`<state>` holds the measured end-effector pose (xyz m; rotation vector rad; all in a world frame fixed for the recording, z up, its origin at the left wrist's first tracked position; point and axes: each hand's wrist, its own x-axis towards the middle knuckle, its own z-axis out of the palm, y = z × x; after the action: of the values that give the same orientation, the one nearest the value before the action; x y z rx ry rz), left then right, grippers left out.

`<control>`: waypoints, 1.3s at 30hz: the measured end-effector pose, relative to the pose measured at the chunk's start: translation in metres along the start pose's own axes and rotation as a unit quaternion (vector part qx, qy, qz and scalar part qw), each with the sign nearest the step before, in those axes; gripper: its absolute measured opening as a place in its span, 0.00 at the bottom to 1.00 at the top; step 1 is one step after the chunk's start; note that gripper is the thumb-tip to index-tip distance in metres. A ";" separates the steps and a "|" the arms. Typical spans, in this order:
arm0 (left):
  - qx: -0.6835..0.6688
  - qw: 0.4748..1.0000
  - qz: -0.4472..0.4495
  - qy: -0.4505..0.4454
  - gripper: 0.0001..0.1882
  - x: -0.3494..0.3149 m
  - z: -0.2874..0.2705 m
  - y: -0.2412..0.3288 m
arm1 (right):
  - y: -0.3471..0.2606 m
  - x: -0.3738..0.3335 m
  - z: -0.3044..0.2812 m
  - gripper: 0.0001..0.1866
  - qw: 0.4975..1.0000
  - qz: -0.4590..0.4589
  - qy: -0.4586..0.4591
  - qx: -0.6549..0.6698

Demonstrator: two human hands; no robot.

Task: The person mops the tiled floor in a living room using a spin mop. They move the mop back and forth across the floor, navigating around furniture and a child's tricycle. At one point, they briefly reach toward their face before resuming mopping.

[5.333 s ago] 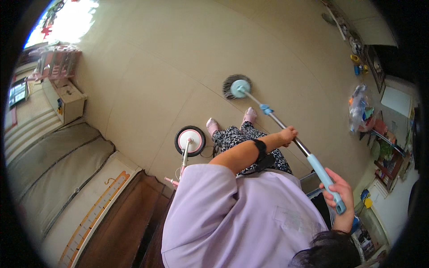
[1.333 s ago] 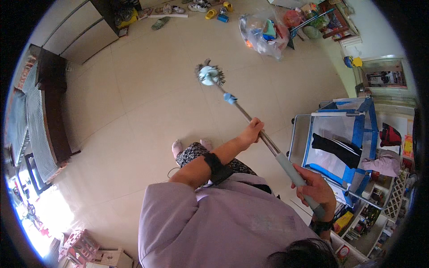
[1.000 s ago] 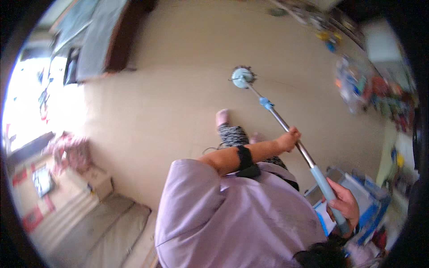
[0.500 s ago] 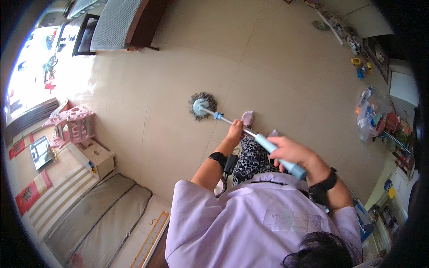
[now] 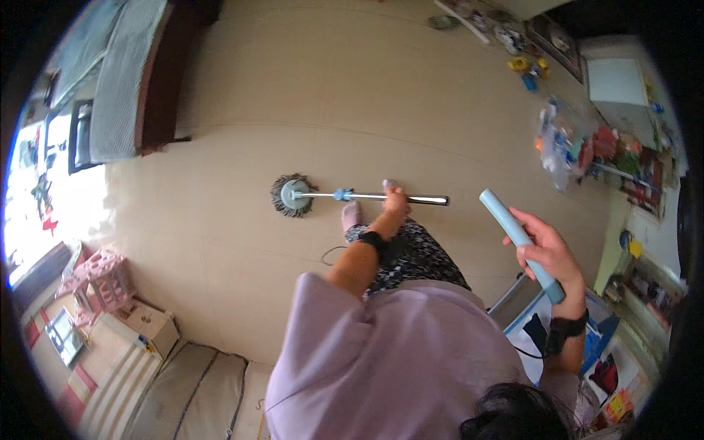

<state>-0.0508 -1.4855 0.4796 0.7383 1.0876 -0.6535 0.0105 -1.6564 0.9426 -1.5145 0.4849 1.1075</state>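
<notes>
- The left hand has its fingers wrapped around the metal pole, between its blue collar and its bare end.
- The right hand grasps the light-blue grip tube between thumb and fingers; tube and pole stand apart.
- The mop head is over the floor, left of its middle and well in from its left edge; whether it touches cannot be told.
- The tube slants across the pole's line; any fitting together would call for turning it until both run straight.
- A firm left hold should stop the pole swinging or rolling.
- Keeping the fringe clear of the nearby pink-socked foot seems wise.
</notes>
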 end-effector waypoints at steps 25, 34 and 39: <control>0.023 0.999 0.018 -0.015 0.06 -0.099 -0.068 0.046 | 0.004 0.103 0.049 0.30 0.908 0.014 -0.222 -0.355; -0.027 0.999 0.025 0.014 0.04 -0.126 -0.068 0.045 | 0.045 0.131 0.077 0.34 0.953 0.104 -0.196 -0.205; -0.024 0.997 0.067 0.005 0.05 -0.107 -0.080 0.043 | 0.022 0.112 0.079 0.25 0.940 0.133 -0.199 -0.242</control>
<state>-0.0958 -1.3848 0.5661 0.7661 1.0505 -0.5092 0.0163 -1.5600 0.8439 -1.6067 0.1369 1.8008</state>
